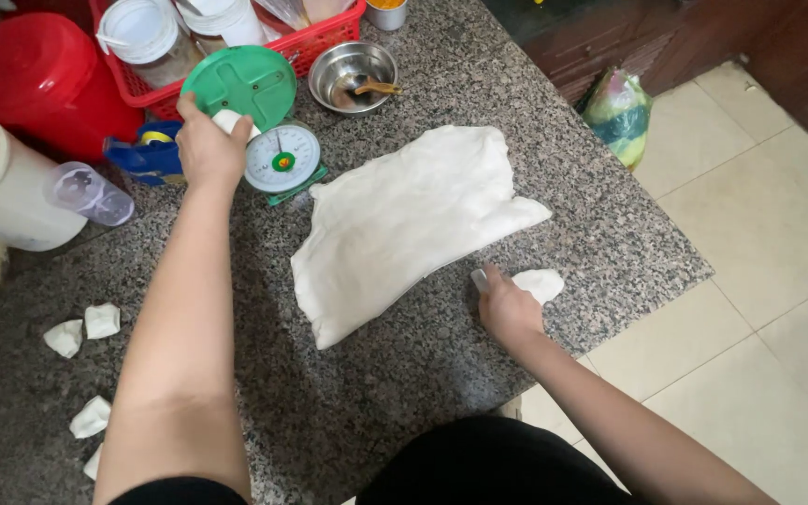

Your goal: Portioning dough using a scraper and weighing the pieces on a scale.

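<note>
Left hand (206, 148), upper left, pinches a small dough piece (227, 120) at the green scale pan (240, 86) for weighing; right hand (507, 307), lower centre-right, grip pressed on a dough lump (540, 282) beside the big dough sheet (404, 229) on the worktop (348, 411).

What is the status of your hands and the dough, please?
Left hand holds small dough piece at green scale. Right hand on dough lump. Big dough sheet between.

Single head-worn view, looking steeply down over both forearms onto a granite counter (348, 411). Close range; counter fills the frame's left, tiled floor (759, 271) the right. Facing roughly toward the counter's back edge, seemingly.
</note>
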